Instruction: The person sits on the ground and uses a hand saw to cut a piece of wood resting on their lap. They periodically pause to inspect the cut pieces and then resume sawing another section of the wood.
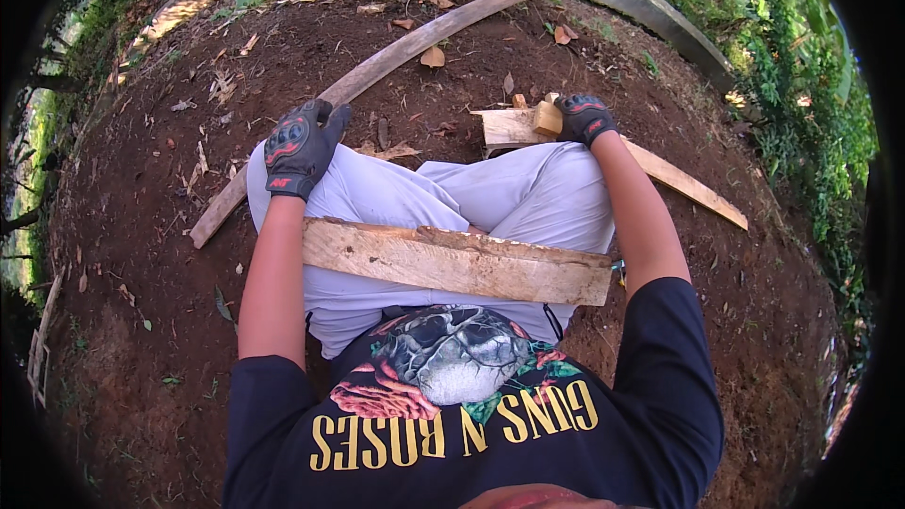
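Note:
My left hand (300,149), in a black glove with red trim, rests by my left knee with its fingers curled in. It lies over a long weathered plank (424,42), and whether it grips anything is hidden. My right hand (584,120), gloved alike, is closed beside my right knee against a small yellowish wooden block (547,119). Under that block is a pale board (507,127) with a rough left end. Across my lap lies a thick, rough-edged wooden board (462,262), touched by neither hand.
I sit cross-legged on brown soil (151,273) strewn with dry leaves and wood chips. Another thin board (693,188) slants out past my right knee. A curved concrete edging (632,5) and green plants (792,85) border the ground.

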Tool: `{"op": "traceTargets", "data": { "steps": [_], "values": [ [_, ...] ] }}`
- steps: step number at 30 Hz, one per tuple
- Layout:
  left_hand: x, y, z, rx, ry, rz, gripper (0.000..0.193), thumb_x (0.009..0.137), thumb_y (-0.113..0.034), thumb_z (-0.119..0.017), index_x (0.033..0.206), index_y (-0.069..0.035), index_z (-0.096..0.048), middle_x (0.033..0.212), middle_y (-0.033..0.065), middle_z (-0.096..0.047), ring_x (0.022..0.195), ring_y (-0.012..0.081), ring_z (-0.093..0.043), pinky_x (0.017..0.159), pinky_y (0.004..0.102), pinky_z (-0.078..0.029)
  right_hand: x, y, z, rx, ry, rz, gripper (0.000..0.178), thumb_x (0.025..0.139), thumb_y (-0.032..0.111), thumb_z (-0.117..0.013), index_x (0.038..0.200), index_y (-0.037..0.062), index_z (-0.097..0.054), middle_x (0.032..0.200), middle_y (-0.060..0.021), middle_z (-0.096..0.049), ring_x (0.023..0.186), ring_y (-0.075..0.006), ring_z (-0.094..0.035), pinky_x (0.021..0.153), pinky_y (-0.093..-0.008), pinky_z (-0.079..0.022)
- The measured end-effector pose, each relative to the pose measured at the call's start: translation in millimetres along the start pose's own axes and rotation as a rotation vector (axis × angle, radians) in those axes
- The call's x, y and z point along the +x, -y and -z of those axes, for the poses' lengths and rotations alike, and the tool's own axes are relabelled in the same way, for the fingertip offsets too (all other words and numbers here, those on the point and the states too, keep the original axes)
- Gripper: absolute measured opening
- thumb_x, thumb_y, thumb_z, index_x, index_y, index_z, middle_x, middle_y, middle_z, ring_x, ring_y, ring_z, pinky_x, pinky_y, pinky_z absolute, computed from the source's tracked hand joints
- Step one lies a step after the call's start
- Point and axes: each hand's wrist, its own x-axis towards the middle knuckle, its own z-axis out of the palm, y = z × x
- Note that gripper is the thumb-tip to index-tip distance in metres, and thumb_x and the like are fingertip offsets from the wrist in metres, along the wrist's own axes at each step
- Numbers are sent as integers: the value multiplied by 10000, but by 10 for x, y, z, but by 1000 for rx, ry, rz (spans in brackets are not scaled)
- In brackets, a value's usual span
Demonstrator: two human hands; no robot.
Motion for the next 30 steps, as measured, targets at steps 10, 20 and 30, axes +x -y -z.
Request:
{"op": "traceTargets", "data": {
  "steps": [10, 20, 30],
  "values": [
    [10, 51, -60, 10, -16, -5, 555, 1051, -555, -646, 1263, -63, -791, 1266, 176, -792, 1200, 369, -739, 1040, 468, -560, 15, 5, -73, -55, -17, -7, 769, 755, 557, -904, 1380, 156, -704, 1365, -179, -738, 1281, -374, -702, 1089, -507, -555],
    [0, 9, -14, 18, 0, -4, 560, 1046, -571, -651, 1257, -72, -795, 1263, 173, -791, 1192, 368, -739, 1031, 465, -561, -49, 4, 0, 12, -9, -34, 901, 705, 577, -925, 1448, 128, -683, 1396, -186, -741, 1295, -380, -711, 1076, -493, -581],
    [-54, -2, 107, 33, -53, -7, 542, 1053, -530, -645, 1267, -57, -799, 1273, 191, -792, 1218, 382, -734, 1054, 472, -548, -1305, -389, -277, 1011, -667, -634, 697, 972, 450, -795, 1519, 48, -636, 1384, -211, -753, 1246, -364, -743, 1058, -461, -579]
  ]
}}
